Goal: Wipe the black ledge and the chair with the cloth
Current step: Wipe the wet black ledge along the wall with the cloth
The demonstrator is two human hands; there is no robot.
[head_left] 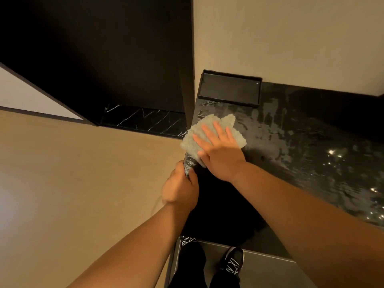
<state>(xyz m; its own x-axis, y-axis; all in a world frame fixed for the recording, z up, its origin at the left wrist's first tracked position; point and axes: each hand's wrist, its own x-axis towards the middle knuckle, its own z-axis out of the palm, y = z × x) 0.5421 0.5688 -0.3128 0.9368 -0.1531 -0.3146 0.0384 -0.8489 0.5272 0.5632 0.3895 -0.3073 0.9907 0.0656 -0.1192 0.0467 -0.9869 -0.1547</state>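
Note:
A pale grey cloth lies flat on the glossy black ledge, near its left end. My right hand presses on the cloth with straight, spread fingers. Wet streaks mark the ledge to the right of the cloth. My left hand grips the ledge's left front edge, fingers curled round it. No chair is in view.
A shallow black tray sits on the ledge against the beige wall behind the cloth. A dark panel and a black marble strip lie to the left. Beige floor spreads at left; my shoes stand below the ledge.

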